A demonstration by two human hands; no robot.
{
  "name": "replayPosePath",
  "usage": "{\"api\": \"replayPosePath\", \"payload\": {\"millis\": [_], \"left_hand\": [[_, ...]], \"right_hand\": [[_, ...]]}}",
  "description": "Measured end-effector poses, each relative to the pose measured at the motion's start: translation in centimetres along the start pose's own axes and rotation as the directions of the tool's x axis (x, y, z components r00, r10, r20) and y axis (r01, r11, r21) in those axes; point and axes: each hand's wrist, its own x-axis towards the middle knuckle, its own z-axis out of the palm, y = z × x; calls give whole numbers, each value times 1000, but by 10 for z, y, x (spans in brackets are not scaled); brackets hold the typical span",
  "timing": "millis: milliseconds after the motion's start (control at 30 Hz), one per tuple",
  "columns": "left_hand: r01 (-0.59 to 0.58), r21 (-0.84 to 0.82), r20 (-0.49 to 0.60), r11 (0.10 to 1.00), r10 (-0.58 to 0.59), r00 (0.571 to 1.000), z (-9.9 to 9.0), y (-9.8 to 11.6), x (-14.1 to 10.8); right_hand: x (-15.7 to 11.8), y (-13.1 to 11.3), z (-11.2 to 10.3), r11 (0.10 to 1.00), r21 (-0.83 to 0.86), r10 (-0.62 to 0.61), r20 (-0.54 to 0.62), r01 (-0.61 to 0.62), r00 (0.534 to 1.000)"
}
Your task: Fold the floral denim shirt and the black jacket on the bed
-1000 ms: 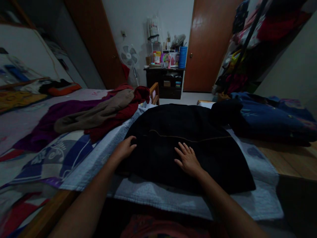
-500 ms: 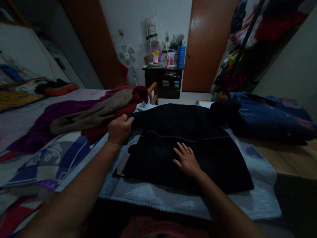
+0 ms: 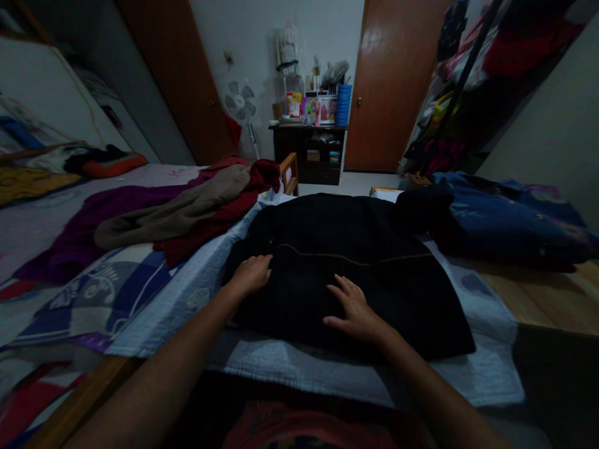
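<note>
A black jacket [image 3: 309,224] with a thin tan line across it lies spread over a pale blue quilted cloth [image 3: 322,374]. My left hand [image 3: 253,273] is on its left part, fingers and thumb drawn together on the dark fabric; the exact grip is hard to see in the dim light. Flat on the middle of the jacket rests my right hand [image 3: 353,308], with thumb and fingers apart. A rolled dark part of the jacket [image 3: 423,209] bulges at the far right.
Folded blue denim clothes [image 3: 505,218] lie to the right on a wooden surface [image 3: 528,293]. On the left, a grey-brown garment [image 3: 187,206] lies on the bed beside purple cloth [image 3: 107,215] and a blue checked cloth [image 3: 103,296]. A fan [image 3: 241,100] stands at the back.
My left hand has moved right and toward me, bringing the jacket's left sleeve inward over the body. The grey patch at the left edge is now covered. My right hand stays nearly in place.
</note>
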Motion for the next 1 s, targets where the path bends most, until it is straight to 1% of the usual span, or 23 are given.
{"api": "replayPosePath", "payload": {"millis": [100,167,200,267,333,367,433,500,533,600,700,800,833,933,1000], "left_hand": [[54,-85,5,995,-53,999,1,4,-1],[108,-104,28,989,-105,994,2,7,1],[134,-99,44,986,-130,991,3,10,1],[178,-71,72,982,-173,982,4,14,2],[197,-43,68,979,-194,979,7,18,1],[197,-26,42,980,-196,980,9,20,0],[194,26,-53,981,-193,980,13,21,-2],[201,78,-135,977,-189,973,17,21,-5],[203,91,-154,975,-188,970,19,20,-6],[191,88,-153,978,-176,972,21,17,-6],[161,75,-134,984,-150,980,23,13,-4],[153,79,-109,985,-144,984,24,13,-1],[151,82,-105,985,-142,984,23,14,-1],[157,108,-125,982,-143,982,21,20,-2],[173,127,-143,977,-154,978,19,25,-4]], "right_hand": [[-20,-12,-2,994,53,-97,98,92,990],[-30,-19,0,992,45,-127,138,121,982],[-34,-21,2,991,35,-129,138,126,982],[-37,-24,4,992,22,-129,99,128,987],[-38,-24,5,992,33,-127,49,126,991],[-38,-23,5,990,52,-130,32,128,991],[-37,-20,2,982,121,-145,8,143,989],[-35,-15,-4,963,222,-155,-13,154,988],[-34,-12,-8,948,281,-149,-24,150,989],[-31,-5,-16,909,400,-112,-35,116,993],[-26,6,-26,846,532,9,-56,22,998],[-21,17,-30,805,588,186,-127,-77,974],[-19,19,-30,791,604,224,-146,-92,964],[-13,23,-31,751,655,255,-178,-79,950],[-10,21,-33,740,670,267,-203,-65,942]]}}
